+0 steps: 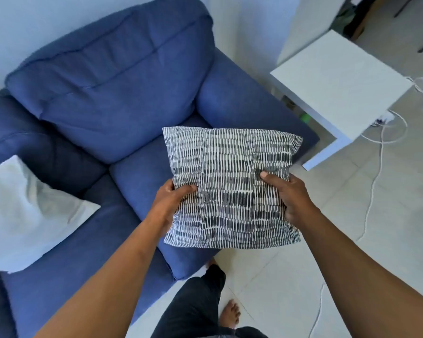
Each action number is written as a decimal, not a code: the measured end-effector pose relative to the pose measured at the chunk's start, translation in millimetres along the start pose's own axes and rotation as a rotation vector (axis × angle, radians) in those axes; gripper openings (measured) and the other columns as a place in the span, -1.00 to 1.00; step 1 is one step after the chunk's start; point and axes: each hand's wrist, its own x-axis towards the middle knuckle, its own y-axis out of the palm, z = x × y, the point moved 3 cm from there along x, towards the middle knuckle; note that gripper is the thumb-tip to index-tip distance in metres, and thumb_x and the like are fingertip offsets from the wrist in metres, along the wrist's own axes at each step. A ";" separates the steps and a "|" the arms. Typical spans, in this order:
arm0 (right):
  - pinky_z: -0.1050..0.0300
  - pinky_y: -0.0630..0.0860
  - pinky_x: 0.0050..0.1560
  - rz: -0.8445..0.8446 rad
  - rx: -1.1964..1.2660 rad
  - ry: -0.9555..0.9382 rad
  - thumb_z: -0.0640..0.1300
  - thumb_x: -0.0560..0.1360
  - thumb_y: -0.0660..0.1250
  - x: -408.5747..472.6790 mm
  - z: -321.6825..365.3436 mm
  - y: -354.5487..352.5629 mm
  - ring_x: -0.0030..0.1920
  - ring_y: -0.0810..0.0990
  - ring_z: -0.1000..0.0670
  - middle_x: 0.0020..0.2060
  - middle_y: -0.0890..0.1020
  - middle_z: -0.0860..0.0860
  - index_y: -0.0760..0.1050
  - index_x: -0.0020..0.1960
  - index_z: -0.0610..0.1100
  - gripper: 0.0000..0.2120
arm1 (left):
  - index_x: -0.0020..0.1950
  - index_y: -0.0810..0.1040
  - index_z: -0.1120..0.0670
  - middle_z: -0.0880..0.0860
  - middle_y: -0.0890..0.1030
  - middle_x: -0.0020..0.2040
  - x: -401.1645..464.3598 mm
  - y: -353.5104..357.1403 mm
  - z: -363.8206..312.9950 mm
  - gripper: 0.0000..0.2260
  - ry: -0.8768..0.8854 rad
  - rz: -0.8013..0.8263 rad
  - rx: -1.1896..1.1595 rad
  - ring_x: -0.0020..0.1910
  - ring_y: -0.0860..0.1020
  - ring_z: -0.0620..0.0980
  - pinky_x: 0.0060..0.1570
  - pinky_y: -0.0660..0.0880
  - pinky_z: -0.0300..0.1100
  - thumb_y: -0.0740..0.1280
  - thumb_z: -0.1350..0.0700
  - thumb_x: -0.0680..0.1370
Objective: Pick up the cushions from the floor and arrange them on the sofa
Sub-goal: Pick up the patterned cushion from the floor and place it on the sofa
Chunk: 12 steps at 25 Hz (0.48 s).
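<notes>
The person stands at the front corner of the blue sofa [122, 111], holding a black-and-white patterned cushion [230, 189] out in front of them with both hands. The left hand [170, 203] closes its grip on the cushion's left edge, thumb pressed on top of the fabric and fingers tucked underneath. The right hand [287, 193] does the same on the right edge, thumb on top, fingers wrapped under. The cushion lies roughly flat between the two grips, clear of the floor, its far half over the sofa's right-hand seat and its near corner over the seat's front edge. Further left on the sofa, a plain white cushion [27, 213] already rests on the seat, leaning towards the backrest, well apart from the patterned one. Beyond the sofa's right armrest stands a white side surface [340, 86], with white cables [376, 172] trailing over the tiled floor [352, 240] beside it. The person's bare foot [230, 313] stands on the tiles by the sofa's front corner.
</notes>
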 end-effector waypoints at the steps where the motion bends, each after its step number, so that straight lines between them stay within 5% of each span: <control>1: -0.20 0.65 0.22 0.014 -0.030 0.008 -0.16 0.42 0.62 11.3 6.3 15.8 0.12 0.75 -0.19 0.04 0.79 -0.09 0.68 0.14 -0.10 -0.69 | 0.32 0.62 0.11 0.10 0.78 0.17 7.6 -12.3 -3.4 -0.39 -0.004 -0.015 -0.014 0.17 0.73 0.20 0.29 0.61 0.24 0.62 -0.01 0.30; 5: -0.22 0.56 0.34 0.108 -0.181 0.002 -0.17 0.42 0.61 47.9 32.9 79.6 0.16 0.72 -0.14 0.07 0.78 -0.05 0.69 0.06 -0.06 -0.76 | 0.34 0.61 0.06 0.04 0.74 0.24 24.0 -56.7 -19.0 -0.59 -0.021 -0.077 -0.027 0.20 0.68 0.10 0.15 0.59 0.05 0.56 0.03 0.51; 8: -0.10 0.44 0.41 0.184 -0.295 -0.018 -0.11 0.39 0.64 71.2 44.9 117.6 0.33 0.61 -0.16 0.24 0.69 -0.05 0.61 0.28 -0.17 -0.50 | 0.38 0.51 0.01 -0.09 0.64 0.24 32.5 -81.5 -24.0 -0.55 -0.058 -0.129 -0.014 0.15 0.58 -0.08 0.15 0.47 0.02 0.53 -0.03 0.54; 12: 0.20 0.45 0.07 0.279 -0.436 0.035 -0.31 0.51 0.52 107.9 62.5 159.9 0.29 0.60 -0.18 -0.01 0.61 0.03 0.57 0.09 -0.14 -0.77 | 0.40 0.52 0.01 -0.03 0.68 0.26 50.1 -99.2 -14.7 -0.51 -0.137 -0.203 -0.081 0.21 0.63 0.04 0.19 0.50 0.07 0.56 -0.01 0.52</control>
